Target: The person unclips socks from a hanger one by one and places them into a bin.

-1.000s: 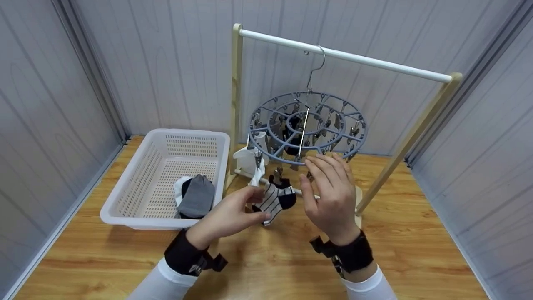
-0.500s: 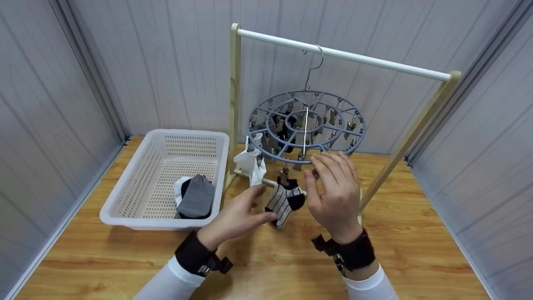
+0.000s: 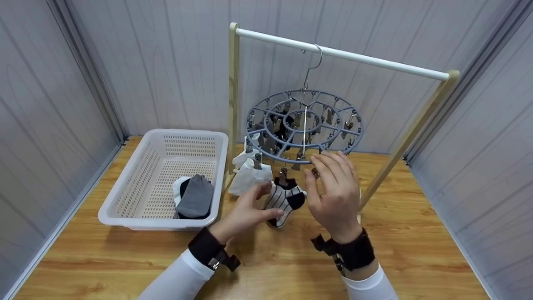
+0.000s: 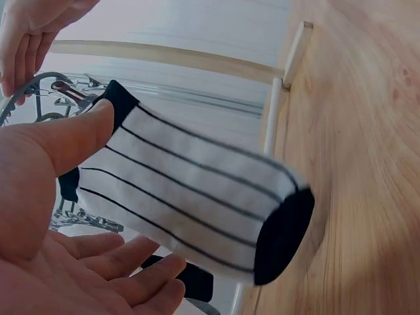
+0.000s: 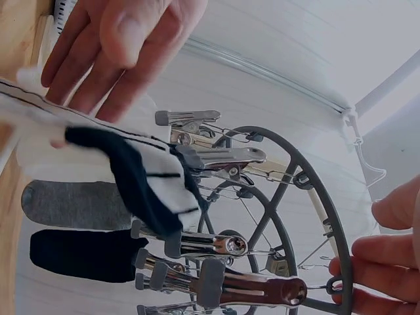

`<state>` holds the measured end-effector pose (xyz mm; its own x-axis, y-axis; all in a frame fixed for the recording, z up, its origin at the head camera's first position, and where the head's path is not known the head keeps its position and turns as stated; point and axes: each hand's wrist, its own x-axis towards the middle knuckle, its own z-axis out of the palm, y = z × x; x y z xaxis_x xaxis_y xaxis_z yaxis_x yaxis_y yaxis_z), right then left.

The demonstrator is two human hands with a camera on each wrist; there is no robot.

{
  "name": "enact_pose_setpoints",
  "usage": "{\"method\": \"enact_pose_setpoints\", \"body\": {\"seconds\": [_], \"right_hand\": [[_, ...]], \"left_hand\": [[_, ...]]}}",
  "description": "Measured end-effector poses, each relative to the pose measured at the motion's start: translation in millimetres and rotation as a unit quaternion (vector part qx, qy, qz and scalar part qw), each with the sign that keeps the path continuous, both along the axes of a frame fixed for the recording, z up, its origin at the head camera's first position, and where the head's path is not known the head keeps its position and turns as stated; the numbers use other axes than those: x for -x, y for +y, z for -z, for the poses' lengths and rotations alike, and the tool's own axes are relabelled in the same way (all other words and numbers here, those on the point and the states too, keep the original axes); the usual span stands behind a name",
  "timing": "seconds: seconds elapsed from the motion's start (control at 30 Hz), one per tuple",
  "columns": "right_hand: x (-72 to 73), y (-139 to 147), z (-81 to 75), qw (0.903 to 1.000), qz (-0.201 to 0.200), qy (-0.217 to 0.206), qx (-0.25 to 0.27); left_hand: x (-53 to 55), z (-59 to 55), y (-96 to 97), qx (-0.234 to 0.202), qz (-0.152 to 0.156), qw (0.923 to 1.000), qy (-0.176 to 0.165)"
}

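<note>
A small white sock with dark stripes and a black heel and toe (image 3: pixel 281 200) hangs by its cuff from a metal clip (image 3: pixel 283 171) on the round blue-grey clip hanger (image 5: pixel 323 191). My left hand (image 3: pixel 245 212) is beside this sock, thumb and fingers apart; in the left wrist view its thumb (image 4: pixel 85 134) overlaps the cuff. With loosely bent fingers, my right hand (image 3: pixel 335 191) touches the hanger's front rim, its thumb away from the ring in the right wrist view. A white sock (image 3: pixel 250 179) hangs just left of the striped one, partly behind my left fingers.
A white slotted basket (image 3: pixel 158 223) stands at the left, with a grey sock (image 3: pixel 196 198) and other socks inside. The hanger hooks over the white rail (image 3: pixel 374 61) of a wooden stand. Grey (image 5: pixel 75 205) and black (image 5: pixel 85 256) socks hang farther back.
My left hand has moved right. The striped sock has shifted slightly right, and the white sock has turned to show its broad side. My right hand stays at the rim.
</note>
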<state>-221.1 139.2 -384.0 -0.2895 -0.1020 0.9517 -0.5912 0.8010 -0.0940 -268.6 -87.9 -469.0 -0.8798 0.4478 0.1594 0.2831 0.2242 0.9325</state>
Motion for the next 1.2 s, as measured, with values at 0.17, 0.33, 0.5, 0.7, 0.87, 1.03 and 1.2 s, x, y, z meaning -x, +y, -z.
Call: {"method": "enact_pose_setpoints", "body": {"seconds": [0.17, 0.33, 0.5, 0.7, 0.87, 1.03, 1.2], "right_hand": [[1.1, -0.6, -0.1, 1.0000, -0.005, -0.001, 0.001], [1.6, -0.6, -0.1, 1.0000, -0.008, 0.000, 0.002], [1.3, -0.7, 0.2, 1.0000, -0.007, -0.004, 0.002], [1.1, -0.4, 0.0, 0.9999, -0.009, -0.006, 0.004], [1.9, -0.4, -0.5, 0.9999, -0.012, -0.007, 0.007], [2.3, 0.3, -0.7, 0.9999, -0.010, -0.004, 0.011], [2.7, 0.6, -0.2, 0.9999, -0.007, -0.002, 0.013]], "left_hand": [[3.7, 2.2, 5.1, 0.001, 0.003, 1.0000, -0.002], [7.5, 3.2, 9.3, -0.012, -0.001, 0.9998, 0.013], [9.7, 6.2, 10.9, -0.035, 0.010, 0.9990, 0.027], [5.2, 5.8, 9.8, -0.044, 0.012, 0.9989, 0.014], [1.5, 2.8, 9.3, -0.059, 0.012, 0.9982, 0.001], [0.0, 1.8, 10.0, -0.071, 0.015, 0.9972, -0.019], [-0.7, 0.9, 9.1, -0.064, 0.013, 0.9975, -0.028]]}}
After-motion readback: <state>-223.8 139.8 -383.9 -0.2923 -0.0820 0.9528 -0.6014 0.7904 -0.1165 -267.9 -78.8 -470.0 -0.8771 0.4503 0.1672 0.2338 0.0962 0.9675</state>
